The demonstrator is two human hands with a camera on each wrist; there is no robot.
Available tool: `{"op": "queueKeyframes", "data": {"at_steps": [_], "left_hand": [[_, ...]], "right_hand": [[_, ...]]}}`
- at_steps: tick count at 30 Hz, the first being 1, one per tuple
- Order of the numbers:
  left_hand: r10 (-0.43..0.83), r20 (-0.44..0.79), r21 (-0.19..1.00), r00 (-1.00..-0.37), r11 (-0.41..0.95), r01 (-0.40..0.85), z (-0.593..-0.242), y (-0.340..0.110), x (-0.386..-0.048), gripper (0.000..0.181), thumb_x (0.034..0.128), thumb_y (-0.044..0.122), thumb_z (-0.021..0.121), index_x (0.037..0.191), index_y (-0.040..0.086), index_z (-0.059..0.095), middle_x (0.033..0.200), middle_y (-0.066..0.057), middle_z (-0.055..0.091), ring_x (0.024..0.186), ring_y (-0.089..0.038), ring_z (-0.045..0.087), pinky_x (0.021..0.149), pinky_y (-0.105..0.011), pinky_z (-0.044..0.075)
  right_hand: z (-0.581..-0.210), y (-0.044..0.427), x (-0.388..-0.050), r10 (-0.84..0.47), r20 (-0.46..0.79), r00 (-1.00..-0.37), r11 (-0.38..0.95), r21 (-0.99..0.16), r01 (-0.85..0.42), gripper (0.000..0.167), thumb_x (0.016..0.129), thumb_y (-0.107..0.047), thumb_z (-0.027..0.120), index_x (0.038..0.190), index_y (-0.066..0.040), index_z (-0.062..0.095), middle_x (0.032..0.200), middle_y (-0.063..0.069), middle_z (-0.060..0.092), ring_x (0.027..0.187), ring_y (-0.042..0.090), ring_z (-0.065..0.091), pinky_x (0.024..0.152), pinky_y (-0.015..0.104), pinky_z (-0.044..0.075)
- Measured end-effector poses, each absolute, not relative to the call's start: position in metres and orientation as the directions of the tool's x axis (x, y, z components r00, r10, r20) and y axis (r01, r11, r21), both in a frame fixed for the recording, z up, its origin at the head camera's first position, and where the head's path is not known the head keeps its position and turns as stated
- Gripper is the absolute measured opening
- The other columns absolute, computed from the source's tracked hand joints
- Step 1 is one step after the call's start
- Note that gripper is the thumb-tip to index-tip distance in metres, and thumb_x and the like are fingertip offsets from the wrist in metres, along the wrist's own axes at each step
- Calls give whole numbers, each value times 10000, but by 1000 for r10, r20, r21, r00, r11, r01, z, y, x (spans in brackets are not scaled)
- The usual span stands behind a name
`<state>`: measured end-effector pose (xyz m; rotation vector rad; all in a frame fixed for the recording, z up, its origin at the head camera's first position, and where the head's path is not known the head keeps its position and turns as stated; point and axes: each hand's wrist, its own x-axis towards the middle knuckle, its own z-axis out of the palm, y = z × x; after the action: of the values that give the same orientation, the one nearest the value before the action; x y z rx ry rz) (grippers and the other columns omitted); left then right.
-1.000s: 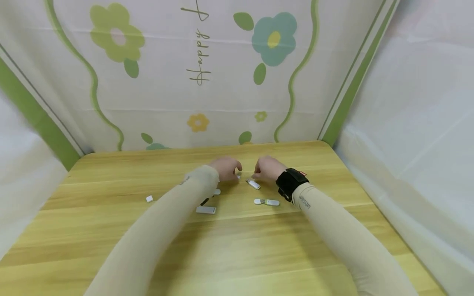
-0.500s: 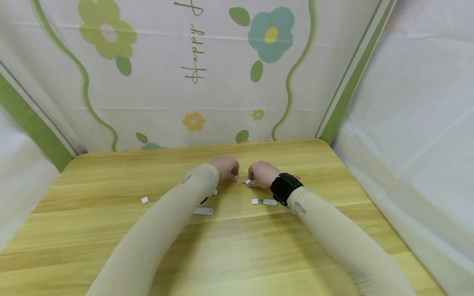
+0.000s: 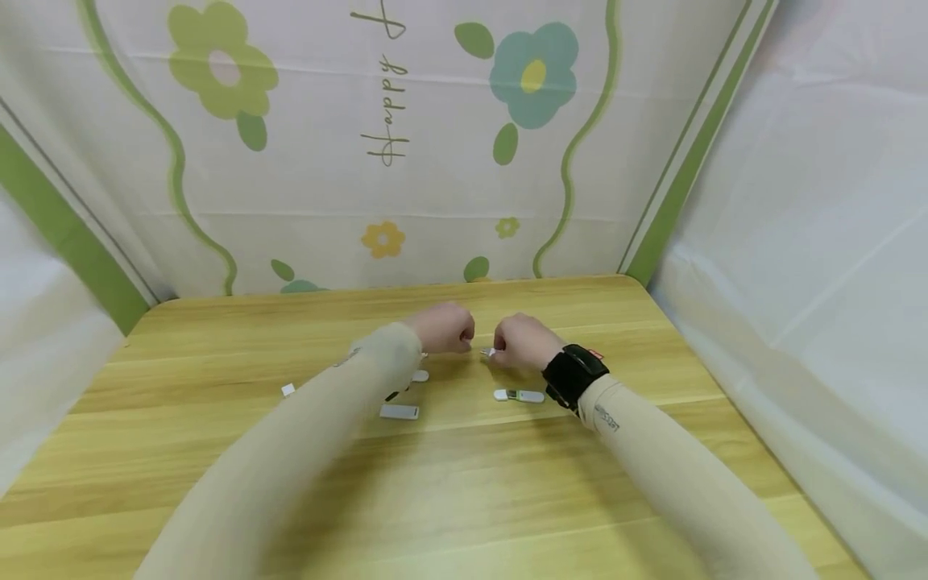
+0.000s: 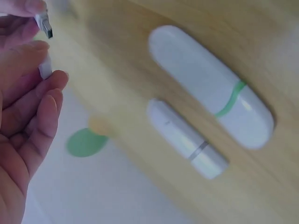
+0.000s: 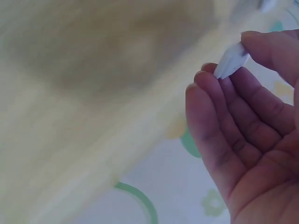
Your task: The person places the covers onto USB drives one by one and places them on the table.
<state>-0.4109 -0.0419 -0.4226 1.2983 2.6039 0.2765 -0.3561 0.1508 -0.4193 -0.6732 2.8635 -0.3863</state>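
Above the far part of the table, my left hand (image 3: 444, 328) pinches a small white cap (image 4: 45, 67) between thumb and fingers, as the left wrist view shows. Facing it across a small gap, my right hand (image 3: 527, 341) pinches a white USB stick (image 5: 232, 60), its metal plug pointing toward the left hand. Two closed white sticks appear in the left wrist view, a larger one with a green band (image 4: 198, 77) and a smaller one with a grey band (image 4: 180, 133).
A white and green stick (image 3: 529, 396) lies near the right wrist. By the left forearm are a flat grey-white stick (image 3: 399, 412), a white piece (image 3: 420, 376) and a small white square piece (image 3: 288, 390). A patterned cloth (image 3: 312, 161) hangs behind the table (image 3: 464, 499).
My right hand has picked up the white stick that lay on the table beside it. The left fingers have closed on the small white piece.
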Motion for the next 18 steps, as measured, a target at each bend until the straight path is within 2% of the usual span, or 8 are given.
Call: {"op": "queueKeyframes", "data": {"at_steps": [5, 10, 15, 18], "left_hand": [[835, -21, 288, -550, 532, 797, -398, -58, -385, 119, 930, 160, 709, 821, 111, 708, 733, 70, 617, 643, -81, 499, 633, -238, 457], [851, 94, 267, -516, 478, 837, -378, -80, -350, 164, 918, 112, 715, 765, 114, 656, 713, 67, 595, 648, -85, 495, 643, -246, 466], [852, 216, 193, -477, 442, 876, -371, -103, -321, 152, 889, 115, 749, 774, 135, 652, 733, 102, 615, 673, -83, 510, 676, -253, 471], [839, 298, 163, -455, 425, 890, -370, -115, -306, 94, 869, 132, 772, 832, 107, 690, 776, 69, 653, 693, -109, 553, 675, -250, 484]], "right_hand": [[-404, 155, -343, -500, 0, -866, 824, -310, -475, 115, 892, -162, 716, 807, -85, 717, 710, -30, 615, 616, 117, 529, 604, 278, 465], [-391, 160, -323, -543, 120, -831, 770, -323, -550, 90, 894, -148, 727, 838, -79, 729, 733, -46, 633, 626, 77, 549, 605, 259, 489], [-383, 166, -298, -585, 250, -772, 726, -262, -636, 57, 890, -139, 737, 865, -87, 734, 762, -55, 616, 652, 64, 523, 604, 234, 477], [-381, 167, -284, -599, 320, -734, 706, -220, -673, 59, 873, -138, 755, 881, -85, 729, 780, -49, 602, 662, 75, 510, 601, 224, 465]]}}
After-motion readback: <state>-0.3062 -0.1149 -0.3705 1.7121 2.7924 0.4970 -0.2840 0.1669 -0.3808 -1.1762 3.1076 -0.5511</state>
